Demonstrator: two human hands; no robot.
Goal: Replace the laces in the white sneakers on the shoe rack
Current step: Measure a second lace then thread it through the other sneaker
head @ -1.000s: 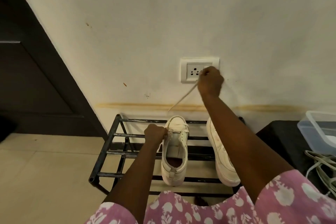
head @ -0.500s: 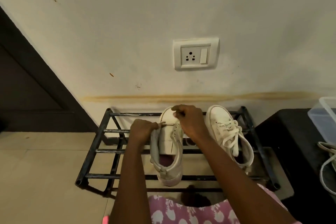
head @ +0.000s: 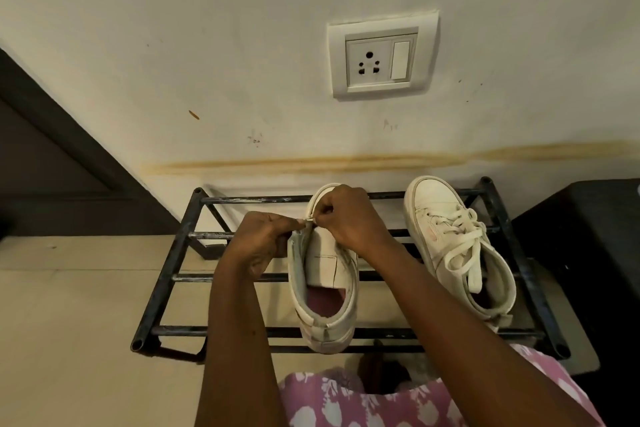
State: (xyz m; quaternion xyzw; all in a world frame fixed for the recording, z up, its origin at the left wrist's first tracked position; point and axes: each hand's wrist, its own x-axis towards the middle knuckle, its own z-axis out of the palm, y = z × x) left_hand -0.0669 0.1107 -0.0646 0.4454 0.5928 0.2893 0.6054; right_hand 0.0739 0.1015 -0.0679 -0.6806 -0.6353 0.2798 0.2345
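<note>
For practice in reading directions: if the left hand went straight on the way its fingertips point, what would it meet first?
Probably the lace tip pinched by the right hand, just ahead of the left hand at the edge of the unlaced sneaker; depth is unclear.

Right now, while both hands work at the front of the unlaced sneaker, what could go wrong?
1. The right hand pinches only the small lace tip; it could slip free before it is threaded.
2. The unlaced sneaker rests on the thin bars of the shoe rack, its heel over the front bar, while the left hand grips its side. A hard pull might tip it off.
</note>
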